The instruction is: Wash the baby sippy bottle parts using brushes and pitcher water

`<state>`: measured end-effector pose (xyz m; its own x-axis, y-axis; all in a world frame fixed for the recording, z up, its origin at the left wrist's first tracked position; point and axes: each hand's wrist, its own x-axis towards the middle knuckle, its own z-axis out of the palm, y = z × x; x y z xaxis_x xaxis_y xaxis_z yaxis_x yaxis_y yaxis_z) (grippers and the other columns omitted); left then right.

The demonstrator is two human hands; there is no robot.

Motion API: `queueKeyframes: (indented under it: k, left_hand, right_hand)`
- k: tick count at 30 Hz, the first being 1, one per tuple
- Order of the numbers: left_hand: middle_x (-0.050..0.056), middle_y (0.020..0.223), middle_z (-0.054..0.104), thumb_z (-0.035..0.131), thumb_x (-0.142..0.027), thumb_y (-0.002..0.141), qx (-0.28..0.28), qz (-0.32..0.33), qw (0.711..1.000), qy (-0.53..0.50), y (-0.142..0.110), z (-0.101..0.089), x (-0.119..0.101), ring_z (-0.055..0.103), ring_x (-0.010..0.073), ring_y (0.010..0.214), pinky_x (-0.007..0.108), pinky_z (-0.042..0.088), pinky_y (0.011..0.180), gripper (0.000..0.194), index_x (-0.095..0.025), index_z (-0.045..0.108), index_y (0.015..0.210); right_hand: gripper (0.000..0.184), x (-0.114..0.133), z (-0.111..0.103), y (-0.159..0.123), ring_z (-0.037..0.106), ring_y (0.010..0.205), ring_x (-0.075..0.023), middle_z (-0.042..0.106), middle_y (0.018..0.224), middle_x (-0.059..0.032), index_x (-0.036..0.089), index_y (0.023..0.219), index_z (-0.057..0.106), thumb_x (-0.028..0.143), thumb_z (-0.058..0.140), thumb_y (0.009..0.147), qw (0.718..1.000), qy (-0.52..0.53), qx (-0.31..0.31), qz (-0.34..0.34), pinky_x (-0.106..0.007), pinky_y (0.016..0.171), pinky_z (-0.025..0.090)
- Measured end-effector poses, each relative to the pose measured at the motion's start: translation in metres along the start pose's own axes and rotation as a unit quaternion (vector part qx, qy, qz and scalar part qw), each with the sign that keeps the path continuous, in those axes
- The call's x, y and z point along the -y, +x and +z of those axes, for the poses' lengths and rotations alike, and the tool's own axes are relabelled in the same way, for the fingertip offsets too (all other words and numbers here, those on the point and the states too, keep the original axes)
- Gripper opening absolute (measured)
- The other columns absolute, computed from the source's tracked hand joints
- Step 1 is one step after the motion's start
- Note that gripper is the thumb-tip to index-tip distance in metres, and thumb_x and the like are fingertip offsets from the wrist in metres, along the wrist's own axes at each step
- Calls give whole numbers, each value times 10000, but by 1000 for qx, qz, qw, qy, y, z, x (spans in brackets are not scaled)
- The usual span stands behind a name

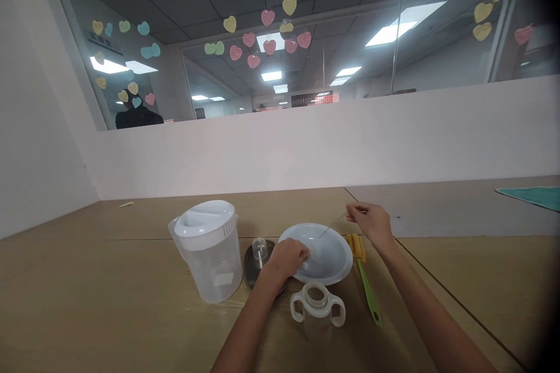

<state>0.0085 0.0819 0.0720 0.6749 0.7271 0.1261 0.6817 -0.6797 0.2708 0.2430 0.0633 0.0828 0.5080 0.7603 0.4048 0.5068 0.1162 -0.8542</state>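
Above the right rim of a white bowl (332,259), my right hand (371,222) is closed in a pinch on a thin wire-like rod (335,224). One end of the rod slants down over the bowl; the other sticks out behind the hand. My left hand (289,257) is closed at the bowl's left side, its fingertips over the inside. Something small and pale shows by those fingertips, too unclear to name. In front of the bowl stands a clear two-handled baby bottle (317,312) without a lid. To the right lies a bottle brush (367,285) with yellow sponge and green handle.
A lidded plastic pitcher (212,262) stands at the left. Beside it, a dark round tray (250,271) carries a clear cap (259,249). A teal cloth (534,195) lies far right. Behind the table rises a white wall (306,154) with a window above.
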Motion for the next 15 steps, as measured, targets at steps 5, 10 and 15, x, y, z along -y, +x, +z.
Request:
queueKeyframes:
  k: [5, 10, 15]
  left_hand:
    - [60, 840, 693, 374, -224, 847, 2, 23, 996, -90, 2, 1, 8, 589, 150, 716, 231, 409, 639, 318, -138, 678, 888]
    - [102, 921, 692, 411, -432, 865, -27, 29, 942, -335, 5, -3, 12, 577, 150, 747, 240, 417, 655, 440, -96, 626, 1050]
    - [106, 927, 689, 506, -467, 823, -67, 42, 893, -442, -1, -25, 1, 572, 157, 790, 244, 410, 683, 454, -101, 635, 1059]
  right_hand:
    - [235, -12, 19, -7, 631, 584, -150, 661, 585, -36, 173, 569, 645, 234, 485, 730, 992, -107, 55, -24, -219, 576, 425]
    - [163, -22, 30, -13, 616, 663, -164, 676, 661, -67, 166, 575, 659, 152, 531, 675, 977, -195, 82, -29, -226, 587, 370]
    - [232, -1, 22, -15, 616, 748, -184, 678, 749, -104, 153, 659, 677, 160, 465, 753, 971, -218, 89, -46, -251, 632, 395]
